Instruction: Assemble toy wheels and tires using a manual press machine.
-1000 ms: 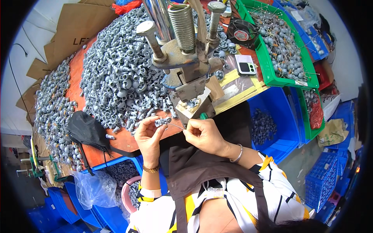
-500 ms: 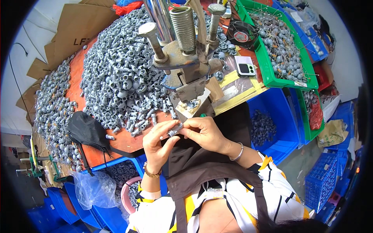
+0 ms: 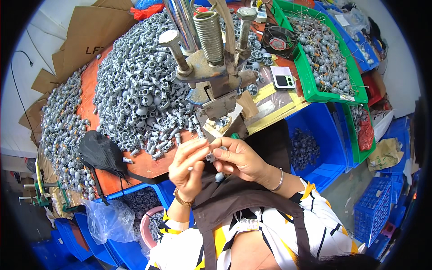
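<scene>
In front of the press, my right hand [image 3: 240, 159] is closed on a small grey plastic fitting [image 3: 210, 157], pinched between thumb and fingers. A rounded grey piece [image 3: 219, 177] hangs just below those fingers; what keeps it there is hidden. My left hand [image 3: 186, 168] is right beside it, fingers bent together and fingertips close to the fitting. A tiny whitish tip [image 3: 190, 168] shows at its thumb, too small to name. The metal bench press [image 3: 218, 96] stands just beyond both hands, with its spring and two bolts upright and a pale block [image 3: 218, 128] under its head.
A big heap of grey fittings [image 3: 139, 90] covers the orange table. A black bag [image 3: 102, 153] lies at its near left. At right are a phone [image 3: 283, 78], a small fan [image 3: 279, 39], a green tray [image 3: 301, 67] of wired pieces and a blue bin [image 3: 330, 166].
The right hand has turned, and the rounded grey piece now shows beneath it. My left fingers have drawn together and its thumb has come off the fitting.
</scene>
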Demonstrator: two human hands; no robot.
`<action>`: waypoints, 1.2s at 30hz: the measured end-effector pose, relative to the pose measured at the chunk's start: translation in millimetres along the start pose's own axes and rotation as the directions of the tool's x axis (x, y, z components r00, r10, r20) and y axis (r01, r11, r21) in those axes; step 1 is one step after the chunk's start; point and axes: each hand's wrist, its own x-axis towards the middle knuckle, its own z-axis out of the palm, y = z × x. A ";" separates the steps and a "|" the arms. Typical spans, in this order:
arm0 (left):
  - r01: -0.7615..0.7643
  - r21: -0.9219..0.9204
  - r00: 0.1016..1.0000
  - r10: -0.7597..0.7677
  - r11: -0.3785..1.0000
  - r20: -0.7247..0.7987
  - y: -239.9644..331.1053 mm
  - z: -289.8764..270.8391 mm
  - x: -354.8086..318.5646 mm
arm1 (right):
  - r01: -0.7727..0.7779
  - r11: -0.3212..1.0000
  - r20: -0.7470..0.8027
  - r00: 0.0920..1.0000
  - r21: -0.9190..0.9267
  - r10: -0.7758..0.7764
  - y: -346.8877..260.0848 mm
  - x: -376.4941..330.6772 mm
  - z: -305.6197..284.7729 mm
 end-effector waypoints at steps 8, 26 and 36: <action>0.180 -0.189 0.723 -0.260 0.965 -0.640 -9.6 -8.7 17.4 | 0.167 0.712 -0.156 0.918 -0.682 -0.364 -7.4 8.5 -20.7; 0.314 0.363 0.939 -0.344 0.877 0.021 -34.8 34.9 7.6 | 0.111 0.382 -0.131 0.821 -0.917 -0.555 -2.6 20.6 -47.2; 0.279 0.475 0.942 -0.335 0.835 0.036 -43.6 40.0 21.4 | -0.025 -0.120 0.059 0.763 -0.992 -0.644 -15.2 17.8 -34.9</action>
